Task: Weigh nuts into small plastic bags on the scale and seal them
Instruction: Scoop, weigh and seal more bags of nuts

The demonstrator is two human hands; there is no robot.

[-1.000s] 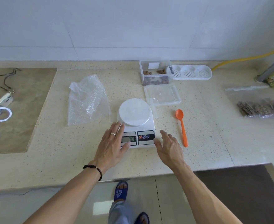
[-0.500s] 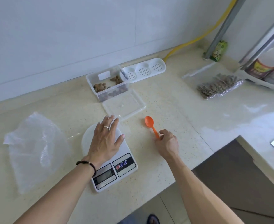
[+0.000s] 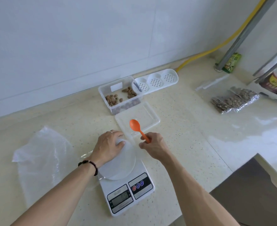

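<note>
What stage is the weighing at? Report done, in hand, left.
Done: filled bags lie at the right; scale is on. In hand: right hand grips the spoon; left hand rests on the scale's plate. Left: scoop nuts, weigh, seal.

Bright, even daylight fills the scene, with a pale glare patch on the countertop (image 3: 265, 128) at right. Shadows are faint and soft. Wide-angle distortion bends the wall (image 3: 85, 46) and edges; detail is slightly soft throughout.
</note>
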